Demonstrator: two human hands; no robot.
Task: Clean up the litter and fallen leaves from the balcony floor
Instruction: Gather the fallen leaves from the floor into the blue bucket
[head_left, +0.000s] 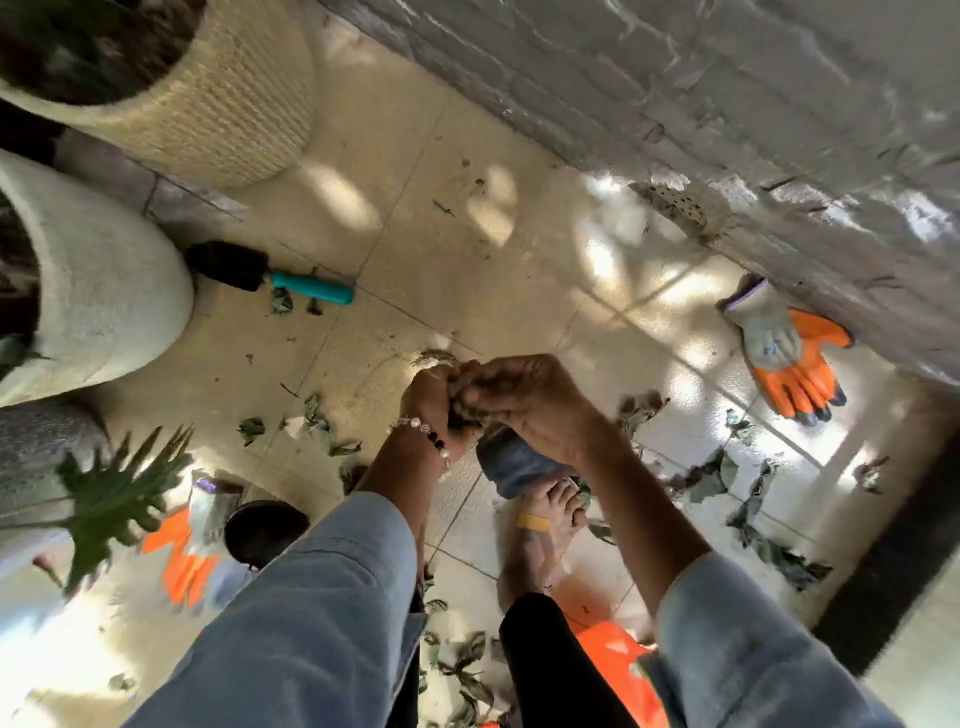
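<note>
Leaves (457, 400) bunched between left hand (434, 400) and right hand (540, 410), both clamped together above floor (467, 270). Gathering step judged underway; more leaves scattered right; bunch to be binned next.

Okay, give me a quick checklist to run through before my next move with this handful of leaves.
1. Grip on the gathered clump of dry leaves: ok, left hand and right hand both close round it.
2. Somewhere to drop it: cannot tell, an orange plastic item shows near the feet, but what it is stays unclear.
3. Floor cleared: not ok, loose green-grey leaves still lie on the beige tiled floor.
4. Hands protected: not ok, the orange and grey work glove lies by the wall, unworn.
5. Teal-handled black hand trowel out of the path: ok, it lies beside the white round planter.
</note>
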